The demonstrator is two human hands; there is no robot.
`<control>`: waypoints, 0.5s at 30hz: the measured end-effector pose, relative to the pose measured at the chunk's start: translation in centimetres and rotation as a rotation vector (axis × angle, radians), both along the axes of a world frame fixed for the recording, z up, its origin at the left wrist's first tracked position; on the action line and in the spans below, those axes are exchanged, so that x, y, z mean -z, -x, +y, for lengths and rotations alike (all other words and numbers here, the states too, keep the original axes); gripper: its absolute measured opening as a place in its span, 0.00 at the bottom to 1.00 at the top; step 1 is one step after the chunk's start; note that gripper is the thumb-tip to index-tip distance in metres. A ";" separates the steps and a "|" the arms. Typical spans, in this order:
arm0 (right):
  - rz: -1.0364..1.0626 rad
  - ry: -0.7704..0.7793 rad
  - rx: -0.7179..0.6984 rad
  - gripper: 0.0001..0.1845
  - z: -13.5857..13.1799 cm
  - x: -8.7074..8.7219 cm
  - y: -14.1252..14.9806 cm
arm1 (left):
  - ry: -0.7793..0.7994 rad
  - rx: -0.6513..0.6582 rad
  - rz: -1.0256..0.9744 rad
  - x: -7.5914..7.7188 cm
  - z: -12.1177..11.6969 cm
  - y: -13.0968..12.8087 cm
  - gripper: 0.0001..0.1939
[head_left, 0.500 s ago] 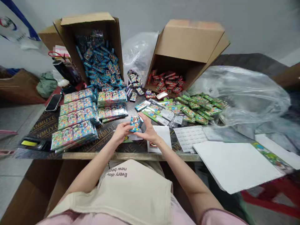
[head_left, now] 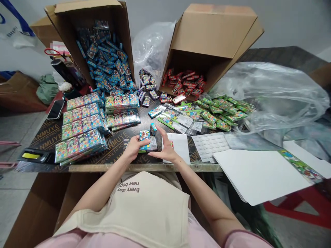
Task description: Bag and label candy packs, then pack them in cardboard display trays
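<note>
My left hand grips a small stack of blue card packs just above the table's near edge. My right hand is beside it, fingers partly spread, its fingertips touching one blue pack standing on end and a clear sleeve lying under the packs. A white sheet lies under the right hand. Both hands are over the dark printed table top.
Wrapped bundles of packs are stacked at left. A tipped box of blue packs and a tipped box of red packs stand behind. Green packs, plastic bags, white sheets lie right. A phone lies far left.
The hands have come down closer to the table. The packs, held between both hands before, now sit in the left hand, and the right fingers have opened toward one upright pack.
</note>
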State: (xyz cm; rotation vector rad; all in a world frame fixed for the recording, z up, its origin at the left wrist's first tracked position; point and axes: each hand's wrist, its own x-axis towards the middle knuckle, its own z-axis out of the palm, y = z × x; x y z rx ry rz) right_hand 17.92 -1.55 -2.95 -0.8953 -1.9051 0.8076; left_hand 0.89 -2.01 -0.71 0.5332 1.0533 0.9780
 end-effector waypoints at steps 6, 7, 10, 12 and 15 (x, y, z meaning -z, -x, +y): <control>-0.220 -0.172 0.020 0.44 0.1 -0.8 -0.8 | -0.224 0.172 0.288 1.6 0.2 -0.3 0.23; -0.225 -0.185 0.064 0.43 0.2 -0.8 -1.2 | -0.299 0.214 0.370 2.0 0.5 0.0 0.24; -0.221 -0.211 0.227 0.40 0.7 -0.1 -2.8 | -0.593 0.408 0.784 3.5 1.5 1.5 0.32; -0.255 -0.194 0.298 0.37 1.0 0.6 -4.1 | -0.763 0.612 1.077 4.4 1.7 2.3 0.44; -0.362 -0.155 0.299 0.35 1.1 1.8 -5.3 | -0.876 0.792 1.310 5.3 1.4 3.2 0.52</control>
